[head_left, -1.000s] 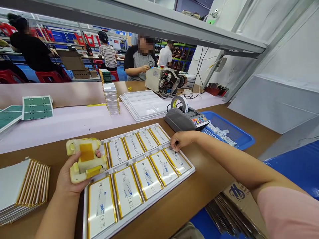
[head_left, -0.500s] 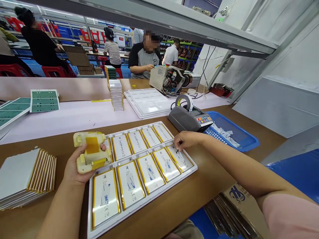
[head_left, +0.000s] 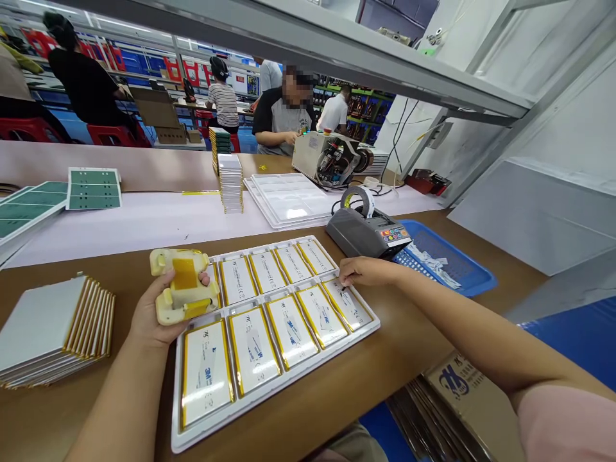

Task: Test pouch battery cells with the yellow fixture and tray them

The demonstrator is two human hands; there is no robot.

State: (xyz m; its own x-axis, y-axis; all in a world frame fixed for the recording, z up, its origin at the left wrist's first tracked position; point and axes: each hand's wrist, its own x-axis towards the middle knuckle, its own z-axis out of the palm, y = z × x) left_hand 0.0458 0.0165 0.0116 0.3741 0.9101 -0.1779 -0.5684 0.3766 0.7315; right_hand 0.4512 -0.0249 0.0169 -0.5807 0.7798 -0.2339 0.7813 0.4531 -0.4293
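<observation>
My left hand [head_left: 153, 311] is closed around a cream plastic fixture [head_left: 166, 298] with a yellow-orange patch in its middle, above the left end of a white tray [head_left: 274, 389]. Flat battery cells with yellow edges lie in two rows in that tray. Several front-row cells, such as this battery cell [head_left: 291, 333], carry clear strips with blue 3M print. My right hand [head_left: 359, 271] has its fingers pinched together at the upper part of the rightmost front battery cell [head_left: 356, 311]. Something small and dark shows at the fingertips, too small to name.
A grey tape dispenser [head_left: 356, 232] with a tape roll stands behind the tray. Beside it, a blue basket [head_left: 481, 282] holds white scraps. Stacked cells [head_left: 43, 321] lie at left. White trays [head_left: 289, 199] and a machine [head_left: 308, 154] are farther back, near a co-worker [head_left: 282, 119].
The view has shifted slightly, so the scene sits a little to the right. My left hand keeps the fixture, and my right fingers stay pinched at the same cell.
</observation>
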